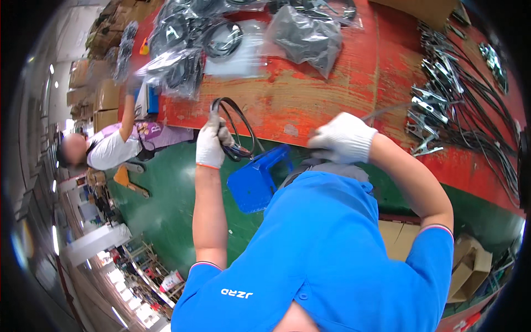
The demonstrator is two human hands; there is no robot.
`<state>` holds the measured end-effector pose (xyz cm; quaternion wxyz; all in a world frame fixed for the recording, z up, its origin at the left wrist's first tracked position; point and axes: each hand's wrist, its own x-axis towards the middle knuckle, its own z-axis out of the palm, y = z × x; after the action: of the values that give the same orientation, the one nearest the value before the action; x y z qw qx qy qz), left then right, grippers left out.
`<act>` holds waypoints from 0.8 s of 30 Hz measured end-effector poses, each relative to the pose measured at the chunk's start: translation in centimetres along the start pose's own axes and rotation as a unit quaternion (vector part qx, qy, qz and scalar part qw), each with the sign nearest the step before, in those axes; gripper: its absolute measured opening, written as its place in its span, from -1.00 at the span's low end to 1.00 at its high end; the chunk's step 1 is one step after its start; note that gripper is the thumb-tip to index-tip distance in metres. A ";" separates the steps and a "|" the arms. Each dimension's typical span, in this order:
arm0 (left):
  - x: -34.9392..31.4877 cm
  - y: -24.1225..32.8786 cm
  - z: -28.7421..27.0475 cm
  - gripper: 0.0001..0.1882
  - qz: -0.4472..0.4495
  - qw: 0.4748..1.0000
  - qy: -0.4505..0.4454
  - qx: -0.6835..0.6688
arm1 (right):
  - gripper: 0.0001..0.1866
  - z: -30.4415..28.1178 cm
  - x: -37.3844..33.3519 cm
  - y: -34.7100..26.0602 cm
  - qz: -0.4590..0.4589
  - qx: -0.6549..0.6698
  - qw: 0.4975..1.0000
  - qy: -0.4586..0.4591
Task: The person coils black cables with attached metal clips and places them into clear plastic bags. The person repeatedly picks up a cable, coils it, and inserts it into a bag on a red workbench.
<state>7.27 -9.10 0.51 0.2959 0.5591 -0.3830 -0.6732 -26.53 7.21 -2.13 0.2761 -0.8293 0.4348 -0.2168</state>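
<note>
Seeing at far left a co-worker [113,146] in a white top, with one arm stretched toward the worn red desk [310,91]. Next, toward the far side of the desk, finding clear plastic bags [176,41] of dark cable in a heap. Gripping with the white-gloved left hand [210,138] a coil of black cable [239,150], in the air by the near edge of the desk, with fingers curled tight around the left side of the loops. Just right of and below the coil, spotting a blue plastic object [251,185] above the green floor [182,188]. Farther along, on the desk, noticing a crumpled grey plastic bag [307,39]. Holding the white-gloved right hand [344,138] low near the waist, by the desk edge, with fingers blurred; cannot tell whether spread, pressed together or pinching anything. Beyond that glove, tracing a thin dark cable [390,109] to the right, toward metal clamps [431,113] in a pile. At far right, seeing a spread of long black cables [489,113] across the desk.
</note>
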 end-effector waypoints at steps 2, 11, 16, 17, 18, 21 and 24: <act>-1.0 -0.9 3.3 -0.57 -0.019 0.998 -0.002 0.058 | -0.76 -1.3 2.4 -1.0 -0.004 0.013 1.000 0.013; -3.9 -3.2 9.8 -0.37 -0.076 0.981 -0.131 0.120 | -0.70 -0.4 7.4 3.6 -0.009 0.006 0.986 0.165; -4.6 -1.2 7.4 -0.38 -0.102 0.972 -0.186 0.105 | -0.68 1.4 6.6 7.5 0.038 0.018 0.983 0.177; -4.3 -0.6 6.5 -0.39 -0.103 0.976 -0.156 0.109 | -0.68 2.0 5.4 9.0 0.064 0.033 0.981 0.180; -3.7 -0.4 4.7 -0.44 -0.102 0.988 -0.119 0.004 | -0.68 2.9 3.8 11.0 0.103 0.007 0.980 0.168; -2.6 2.6 -0.7 -0.49 -0.073 0.959 -0.114 -0.249 | -0.68 4.4 -5.6 16.7 0.243 -0.119 0.960 0.076; -2.2 3.8 -5.7 -0.46 -0.038 0.943 -0.138 -0.302 | -0.70 6.5 -15.0 18.9 0.210 -0.134 0.962 0.109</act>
<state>13.16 -10.36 4.37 0.3696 0.3595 -0.1772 -0.8383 -41.92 12.64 -21.07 0.1528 -0.7200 0.6517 -0.1829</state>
